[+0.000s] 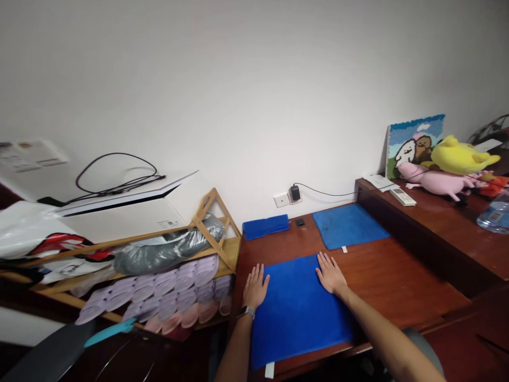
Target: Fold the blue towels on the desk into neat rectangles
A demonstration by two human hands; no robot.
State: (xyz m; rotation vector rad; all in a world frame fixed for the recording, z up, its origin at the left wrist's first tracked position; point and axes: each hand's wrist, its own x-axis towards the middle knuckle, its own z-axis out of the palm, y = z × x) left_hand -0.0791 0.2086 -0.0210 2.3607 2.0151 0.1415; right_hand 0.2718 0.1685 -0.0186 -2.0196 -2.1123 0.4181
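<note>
A blue towel (296,310) lies spread flat on the dark wooden desk (393,276) in front of me. My left hand (255,287) rests flat on the towel's far left corner, fingers stretched out; a watch is on that wrist. My right hand (329,274) lies flat on the far right corner, fingers spread. A second blue towel (348,225) lies spread behind it. A folded blue towel (265,226) sits by the wall.
A wooden rack (217,228) at left holds several rolled purple and pink cloths (170,292) and a grey bag. A raised shelf (437,212) at right carries plush toys (457,159), a remote, a picture and a water bottle (495,215). A wall socket with a charger (295,192) is behind.
</note>
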